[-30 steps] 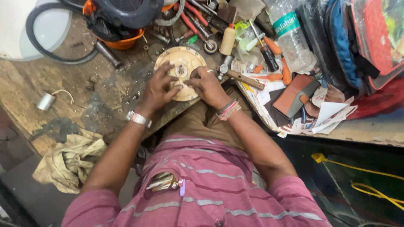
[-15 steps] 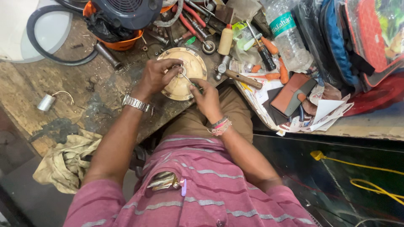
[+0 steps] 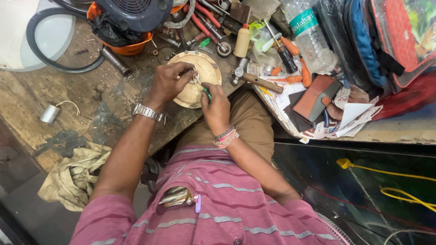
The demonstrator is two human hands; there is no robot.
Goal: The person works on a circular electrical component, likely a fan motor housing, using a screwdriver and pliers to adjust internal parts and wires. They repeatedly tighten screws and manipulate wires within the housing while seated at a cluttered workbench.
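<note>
A round tan metal cover plate (image 3: 205,68) lies on the worn wooden bench. My left hand (image 3: 169,82), with a metal watch on its wrist, rests on the plate's left half and pins it down. My right hand (image 3: 216,108), with thread bands at the wrist, grips a small green-handled screwdriver (image 3: 203,89) whose thin shaft points into the plate's middle. Both hands meet over the plate, hiding its centre.
Red-handled pliers (image 3: 206,20), a wooden-handled hammer (image 3: 257,81), orange-handled screwdrivers (image 3: 295,56), a small bottle (image 3: 242,41) and a clear plastic water bottle (image 3: 309,34) crowd the bench's far side. A dark fan housing (image 3: 134,13) is at top, a small capacitor (image 3: 50,113) at left, a rag (image 3: 72,174) below.
My right hand drew back toward me and now holds the green-handled screwdriver against the plate. My left hand shifted slightly left on the plate. The camera view tilted a little.
</note>
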